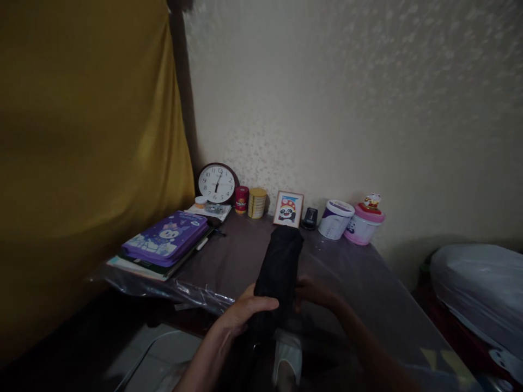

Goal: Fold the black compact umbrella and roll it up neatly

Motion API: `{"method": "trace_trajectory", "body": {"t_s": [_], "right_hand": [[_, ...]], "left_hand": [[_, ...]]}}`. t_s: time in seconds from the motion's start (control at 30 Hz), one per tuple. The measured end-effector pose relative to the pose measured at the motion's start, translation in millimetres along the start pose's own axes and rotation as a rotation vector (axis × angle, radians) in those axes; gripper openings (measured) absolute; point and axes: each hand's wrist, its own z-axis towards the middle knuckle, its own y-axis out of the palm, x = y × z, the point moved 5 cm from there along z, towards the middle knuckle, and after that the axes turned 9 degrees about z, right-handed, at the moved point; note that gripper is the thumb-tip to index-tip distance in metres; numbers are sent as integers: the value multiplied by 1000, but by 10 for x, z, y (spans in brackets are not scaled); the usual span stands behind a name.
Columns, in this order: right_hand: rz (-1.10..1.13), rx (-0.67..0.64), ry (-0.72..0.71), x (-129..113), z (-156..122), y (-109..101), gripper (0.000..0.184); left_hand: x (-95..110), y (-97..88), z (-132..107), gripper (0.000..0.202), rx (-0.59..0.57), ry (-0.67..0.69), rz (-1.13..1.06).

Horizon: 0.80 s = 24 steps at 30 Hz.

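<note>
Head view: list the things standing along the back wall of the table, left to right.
Wall clock → red tin → gold tin → panda picture frame → small black device → white-and-purple tub → pink-lidded container.

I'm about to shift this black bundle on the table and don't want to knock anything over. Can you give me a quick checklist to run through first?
1. Left hand wrapped around the black bundle: ok.
2. Right hand touching the bundle's other side: ok, though its grip is partly hidden.
3. Gap between the bundle's far end and the panda picture frame: not ok, they look very close.
4. Purple case on the books, apart from the bundle: ok.
5. Two tubs by the wall, off to the right of the bundle: ok.
6. Bundle's near end, whether it rests on the table: cannot tell.
</note>
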Motion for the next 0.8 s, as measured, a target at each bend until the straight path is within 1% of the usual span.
{"method": "trace_trajectory", "body": {"t_s": [0.1,0.17,0.27,0.4,0.5,0.63,0.73,0.8], "right_hand": [[0,-26,62,22,-54,-40,36],[-45,-11,61,-25,-73,-50,36],[-119,31,38,-153,-84,-8,35],[-220,116,-32,-353,-76,105,32],[-276,172,-120,-496,-56,199,25],[-194,218,-165,-595,-17,269,13],[-111,218,-195,-614,1,271,15],[-54,185,-214,-619,-2,266,15]], "left_hand": [[1,-108,0,39,58,-8,13],[-2,-164,10,38,93,-5,34],[7,-212,40,35,123,42,89],[22,-250,80,37,188,117,164],[28,-255,101,41,190,150,178],[37,-270,103,36,171,170,173],[34,-281,84,35,173,144,146],[29,-276,70,36,175,115,126]]}}
